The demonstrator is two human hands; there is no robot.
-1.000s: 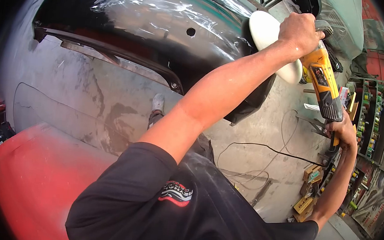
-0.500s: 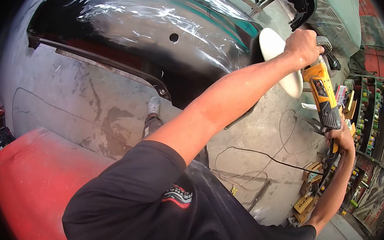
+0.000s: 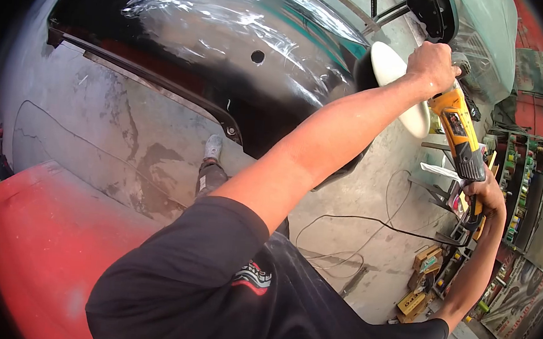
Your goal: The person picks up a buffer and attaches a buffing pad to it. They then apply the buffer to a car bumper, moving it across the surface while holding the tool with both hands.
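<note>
A yellow and black power polisher (image 3: 459,130) is held in both hands at the upper right. My left hand (image 3: 432,67) is closed round its front end, beside the large white pad (image 3: 382,62). My right hand (image 3: 488,191) grips the rear handle, with a black cord trailing from it. The pad stands on edge at the right end of a glossy black car panel (image 3: 186,42), partly behind my left forearm; whether they touch is unclear. White smears and a round hole show on the panel.
A red panel (image 3: 56,235) lies at the lower left. Looped cable rests on the concrete floor (image 3: 339,203). Cardboard boxes (image 3: 413,303) and racks of small containers (image 3: 519,189) stand on the right. A black part (image 3: 433,15) and plastic-covered object (image 3: 489,40) are above.
The view has shifted slightly, so the black panel and floor objects appear displaced. Both hands still grip the polisher, its position in view nearly the same.
</note>
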